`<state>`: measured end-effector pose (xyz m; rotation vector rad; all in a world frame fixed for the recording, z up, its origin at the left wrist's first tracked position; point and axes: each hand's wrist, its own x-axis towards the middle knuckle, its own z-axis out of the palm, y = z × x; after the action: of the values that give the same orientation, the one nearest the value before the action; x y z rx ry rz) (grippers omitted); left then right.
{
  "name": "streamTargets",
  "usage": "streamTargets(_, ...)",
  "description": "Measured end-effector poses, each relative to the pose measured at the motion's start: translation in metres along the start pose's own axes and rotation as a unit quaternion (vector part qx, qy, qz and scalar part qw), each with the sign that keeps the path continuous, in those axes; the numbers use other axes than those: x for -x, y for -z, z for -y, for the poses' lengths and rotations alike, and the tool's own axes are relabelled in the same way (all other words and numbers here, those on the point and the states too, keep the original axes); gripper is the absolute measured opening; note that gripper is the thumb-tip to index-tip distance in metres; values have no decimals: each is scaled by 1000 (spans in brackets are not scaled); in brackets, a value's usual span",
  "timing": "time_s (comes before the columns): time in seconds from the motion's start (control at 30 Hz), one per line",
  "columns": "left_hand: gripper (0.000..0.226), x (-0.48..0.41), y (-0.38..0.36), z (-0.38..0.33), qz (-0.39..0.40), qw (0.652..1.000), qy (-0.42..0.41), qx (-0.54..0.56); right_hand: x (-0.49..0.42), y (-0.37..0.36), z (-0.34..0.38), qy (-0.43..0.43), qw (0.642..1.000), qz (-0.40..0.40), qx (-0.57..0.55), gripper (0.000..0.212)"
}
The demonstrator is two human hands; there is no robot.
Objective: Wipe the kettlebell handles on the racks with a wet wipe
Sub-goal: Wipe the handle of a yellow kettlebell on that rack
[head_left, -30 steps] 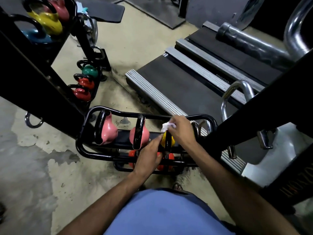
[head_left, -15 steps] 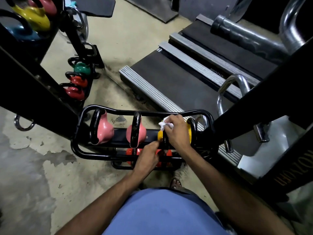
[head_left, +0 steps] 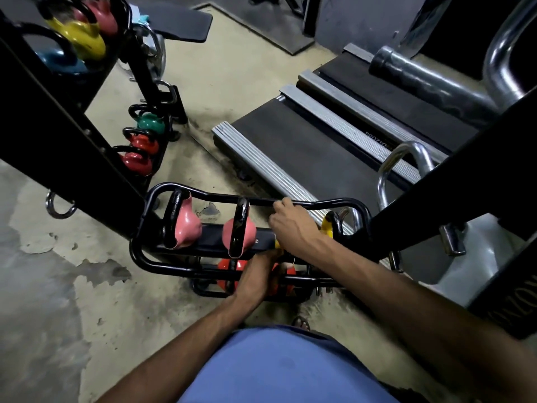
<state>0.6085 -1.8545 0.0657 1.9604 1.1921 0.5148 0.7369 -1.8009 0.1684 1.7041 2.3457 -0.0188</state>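
Wrapping right hand (head_left: pixel 293 228) over handle of yellow kettlebell (head_left: pixel 326 228) — wipe not visible; left hand (head_left: pixel 257 276) bracing below, grip impossible to tell. Likely handling heavy, rigid, slick when damp — gripping best at handle.

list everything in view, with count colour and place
low black tubular steel rack: 1, black, floor centre
pink kettlebells with black handles: 2, pink, rack's top tier
yellow kettlebell: at least 1, yellow, top tier right
orange-red kettlebells: at least 2, lower tier
green kettlebell: 1, green, left background
red kettlebells: 2, red, below the green
shelf kettlebells: 3, yellow, pink, blue, top left
treadmills: 2, black belts, grey rails, right
left hand: 1, at rack's front rail
right hand: 1, fingers curled over top tier
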Motion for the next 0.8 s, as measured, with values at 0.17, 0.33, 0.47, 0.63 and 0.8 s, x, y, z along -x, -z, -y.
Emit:
streamTargets(0.17,19,-3,3,3,26,999,20,20,36,-46,-4,-245,855,-215,-403,7)
streamTargets(0.33,9,-4,9,-3,32,999,-6,24,28,-64,-3,-400,412,-116,-810,11)
streamTargets(0.47,16,-4,7,-3,35,999,-7,14,28,-63,-2,-410,352,-141,-829,5)
streamTargets(0.63,17,-7,5,5,35,999,10,-13,36,-54,-3,-213,800,-279,-486,5)
streamTargets(0.8,31,-5,2,3,29,999,19,-27,3,-26,-32,54,995,-55,-64,20)
